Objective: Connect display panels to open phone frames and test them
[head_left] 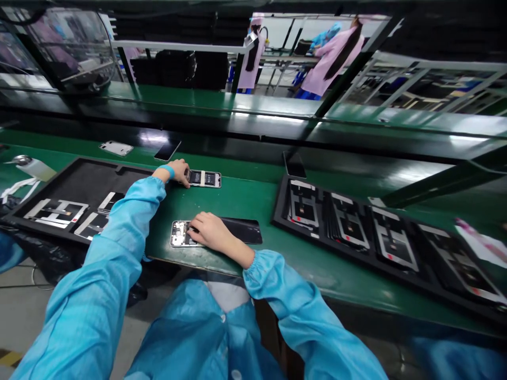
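Note:
My left hand [180, 172] reaches to the back of the green bench, its thumb and fingers round the left end of an opened phone [209, 179]. That phone has black battery parts and a pale strip across its middle. Closer to me, my right hand [209, 231] lies over another opened phone [180, 234], fingers bent together and pressed on its inside. Bare circuit parts show at its left end. A dark glossy screen [247, 231] extends to the right from beneath my right wrist and hand; whether it is joined to the phone, I cannot tell.
A black tray [95, 169] at left holds several screen parts. Another long black tray [277, 211] at right holds stacks of them. Along the back lie a white phone frame [116, 148], a dark screen [168, 150] and another dark panel [294, 164]. A bottle [35, 168] stands far left.

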### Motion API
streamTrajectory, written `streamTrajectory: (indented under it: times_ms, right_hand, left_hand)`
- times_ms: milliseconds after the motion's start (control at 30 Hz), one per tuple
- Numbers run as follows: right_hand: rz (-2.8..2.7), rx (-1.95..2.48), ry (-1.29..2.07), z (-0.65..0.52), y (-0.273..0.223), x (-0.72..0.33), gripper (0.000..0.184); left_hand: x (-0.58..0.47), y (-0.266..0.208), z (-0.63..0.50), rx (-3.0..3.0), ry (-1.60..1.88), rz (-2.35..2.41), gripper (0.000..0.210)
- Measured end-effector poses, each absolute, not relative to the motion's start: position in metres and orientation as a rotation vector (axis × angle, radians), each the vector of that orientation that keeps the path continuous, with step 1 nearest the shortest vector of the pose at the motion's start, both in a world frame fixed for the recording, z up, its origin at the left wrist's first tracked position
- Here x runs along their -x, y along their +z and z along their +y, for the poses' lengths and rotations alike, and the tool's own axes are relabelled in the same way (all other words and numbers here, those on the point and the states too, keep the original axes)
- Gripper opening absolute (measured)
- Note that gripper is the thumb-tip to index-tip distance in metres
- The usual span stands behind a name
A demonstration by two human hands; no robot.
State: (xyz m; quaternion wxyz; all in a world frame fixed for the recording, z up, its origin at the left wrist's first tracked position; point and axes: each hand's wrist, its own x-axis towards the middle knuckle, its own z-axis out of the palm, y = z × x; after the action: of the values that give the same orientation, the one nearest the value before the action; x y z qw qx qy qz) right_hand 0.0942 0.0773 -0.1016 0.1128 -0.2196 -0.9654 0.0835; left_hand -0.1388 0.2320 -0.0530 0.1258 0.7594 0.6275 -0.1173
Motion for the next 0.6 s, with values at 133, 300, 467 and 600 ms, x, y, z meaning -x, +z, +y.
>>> streamTrajectory:
  times_ms: [133, 300, 467, 600]
  right_hand:
    - [-2.911, 0.65, 0.276, 0.072, -0.092, -0.092, 0.023]
    - [-2.954, 0.727, 0.297, 0.07, -0.085, -0.084, 0.023]
    - [-2.95, 0.696, 0.331, 0.074, -0.09, -0.08, 0.024]
    - [-2.933, 0.639, 0.31, 0.076, -0.096, -0.079, 0.021]
  left_hand:
    - [0.119, -0.05, 0.199, -2.323, -0.339, 1.835, 0.089]
    - [0.098, -0.052, 0.148, -2.418, -0.44, 1.769, 0.083]
    - [0.099, -0.052, 0.124, -2.399, -0.446, 1.766, 0.075]
    - [0.102, -0.053, 0.117, -2.383, -0.435, 1.759, 0.07]
